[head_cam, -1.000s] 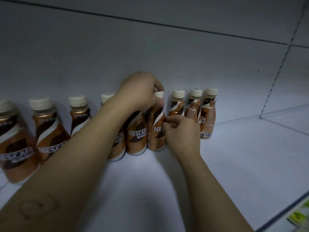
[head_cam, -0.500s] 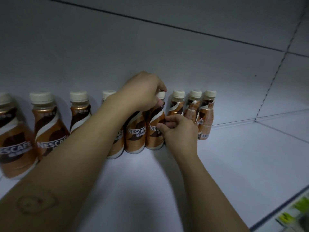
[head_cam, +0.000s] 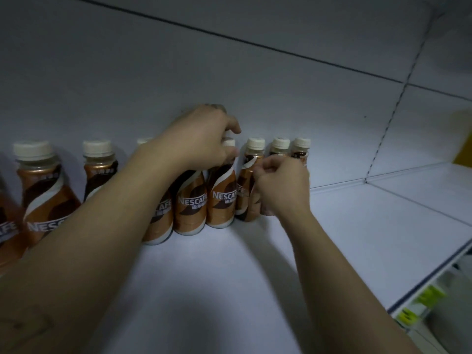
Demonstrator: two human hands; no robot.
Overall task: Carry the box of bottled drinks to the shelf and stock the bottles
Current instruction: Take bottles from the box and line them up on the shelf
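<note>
A row of brown Nescafe coffee bottles with cream caps stands upright along the back of a white shelf (head_cam: 255, 277). My left hand (head_cam: 201, 136) reaches over the row and grips the cap and neck of one bottle (head_cam: 222, 198) near the middle. My right hand (head_cam: 282, 185) is closed around the body of the bottle (head_cam: 246, 190) just right of it, covering much of the two end bottles (head_cam: 301, 146). More bottles (head_cam: 43, 190) stand to the left, partly hidden by my left forearm. No box is in view.
The shelf's white back panel (head_cam: 229, 85) rises right behind the bottles. To the right of the row the shelf board runs on bare to a seam (head_cam: 367, 180). Its front edge (head_cam: 421, 282) carries yellow price tags (head_cam: 419, 305). A yellow object (head_cam: 463, 139) shows at the far right.
My right hand has shifted right, from the bottle under my left hand to the one beside it. My left hand stays on the same cap.
</note>
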